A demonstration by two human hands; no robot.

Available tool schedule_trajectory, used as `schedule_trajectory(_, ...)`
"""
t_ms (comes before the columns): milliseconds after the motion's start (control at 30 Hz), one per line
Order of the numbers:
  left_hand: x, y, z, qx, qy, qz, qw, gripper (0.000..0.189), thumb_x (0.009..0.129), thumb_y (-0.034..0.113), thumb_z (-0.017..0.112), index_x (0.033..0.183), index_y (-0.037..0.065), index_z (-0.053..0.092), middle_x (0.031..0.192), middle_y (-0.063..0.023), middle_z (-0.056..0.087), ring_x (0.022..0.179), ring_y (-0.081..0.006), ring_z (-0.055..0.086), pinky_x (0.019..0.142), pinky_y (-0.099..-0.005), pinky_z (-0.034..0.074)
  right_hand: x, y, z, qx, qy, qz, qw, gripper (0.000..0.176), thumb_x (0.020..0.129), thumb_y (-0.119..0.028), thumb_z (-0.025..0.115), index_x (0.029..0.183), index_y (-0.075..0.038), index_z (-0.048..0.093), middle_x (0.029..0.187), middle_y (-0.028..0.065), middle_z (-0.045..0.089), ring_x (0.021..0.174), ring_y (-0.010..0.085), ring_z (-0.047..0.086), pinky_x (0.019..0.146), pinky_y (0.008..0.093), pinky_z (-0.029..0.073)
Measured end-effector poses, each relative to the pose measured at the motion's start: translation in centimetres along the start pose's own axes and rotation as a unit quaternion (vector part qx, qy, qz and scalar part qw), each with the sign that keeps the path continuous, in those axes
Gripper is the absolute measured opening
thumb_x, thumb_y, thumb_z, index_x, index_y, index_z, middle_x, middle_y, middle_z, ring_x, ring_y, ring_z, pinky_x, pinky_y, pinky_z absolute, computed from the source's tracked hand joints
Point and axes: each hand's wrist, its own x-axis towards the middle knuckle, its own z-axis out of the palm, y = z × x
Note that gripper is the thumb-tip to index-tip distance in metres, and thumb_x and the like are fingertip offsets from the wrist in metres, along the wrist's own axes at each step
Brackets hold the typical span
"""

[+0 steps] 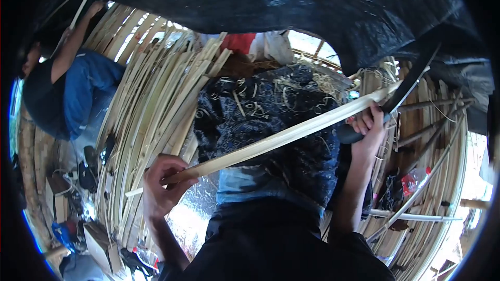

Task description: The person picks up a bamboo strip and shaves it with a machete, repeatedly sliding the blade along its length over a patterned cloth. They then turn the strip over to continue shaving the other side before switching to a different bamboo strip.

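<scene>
A long pale wooden strip slants across my lap, its right end higher. My left hand is closed round its lower left end. My right hand grips the dark handle of a large knife, whose black blade points up and right. The strip's right part lies against the blade, just above my right fingers. Under the strip, a dark patterned cloth covers my legs, with curly wood shavings scattered on it.
Many pale strips lie piled at the left. A co-worker in blue trousers sits beyond them. Poles and a plastic bottle are at the right. Dark sheeting hangs overhead. Boxes stand at the lower left.
</scene>
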Motion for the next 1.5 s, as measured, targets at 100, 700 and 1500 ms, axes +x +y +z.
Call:
schedule_trajectory(100,0.3,-0.4,0.4,-0.006,-0.010,0.000,1.000,0.037,0.073,0.002,0.085,0.100,0.004,0.060,0.078,-0.0067,0.069,0.071,-0.0145,0.069,0.062,-0.0252,0.052,-0.2,-0.1,-0.2,0.007,0.007,0.008,1.000,0.011,0.092,-0.013,0.063,0.097,-0.005,0.058,0.058,-0.0059,0.038,0.042,0.0047,0.030,0.042,0.0240,0.026)
schedule_trajectory(700,3.6,0.3,2.5,0.028,-0.262,0.067,0.962,0.027,0.079,0.021,0.083,0.092,0.001,0.070,0.085,-0.0093,0.070,0.076,-0.0168,0.068,0.067,-0.0306,0.053,-2.2,-3.5,2.7,0.050,-0.031,-0.038,0.998,0.017,0.092,-0.012,0.061,0.103,-0.001,0.053,0.055,-0.0054,0.038,0.040,0.0049,0.033,0.041,0.0250,0.029)
schedule_trajectory(1500,0.8,0.0,9.7,-0.302,-0.255,-0.167,0.903,0.035,0.104,0.039,0.050,0.097,0.005,0.052,0.071,0.0030,0.042,0.061,-0.0044,0.034,0.054,-0.0225,0.028,-5.6,4.4,4.6,-0.147,-0.162,0.030,0.975,0.043,0.101,-0.035,0.057,0.117,0.004,0.061,0.057,-0.0055,0.041,0.047,0.0023,0.037,0.042,0.0215,0.030)
